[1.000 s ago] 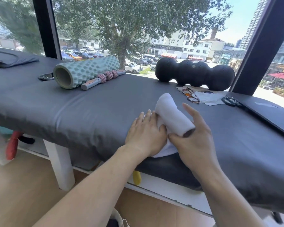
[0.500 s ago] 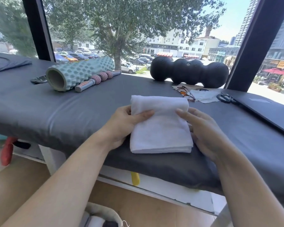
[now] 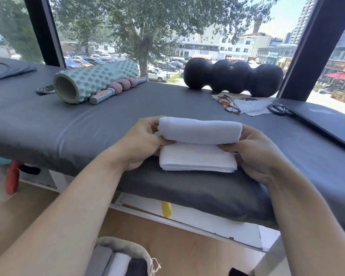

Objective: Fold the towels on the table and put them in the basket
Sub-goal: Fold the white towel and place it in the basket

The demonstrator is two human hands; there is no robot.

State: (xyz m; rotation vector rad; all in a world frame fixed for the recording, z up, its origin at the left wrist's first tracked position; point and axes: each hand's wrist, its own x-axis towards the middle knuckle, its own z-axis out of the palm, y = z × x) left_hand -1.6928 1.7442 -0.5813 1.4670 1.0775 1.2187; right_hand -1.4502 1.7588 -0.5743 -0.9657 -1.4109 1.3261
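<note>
L hand (image 3: 139,144) & R hand (image 3: 255,152) pinch white towel (image 3: 197,144) ends near table (image 3: 88,124) front edge; bring far half over evenly, align edges w/ near hem.

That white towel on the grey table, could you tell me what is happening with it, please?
A person is folding the white towel near the front edge of the grey table. The left hand and right hand each pinch an end of its far half and bring it over the near half. A basket already holding folded cloth sits on the floor below.
</note>
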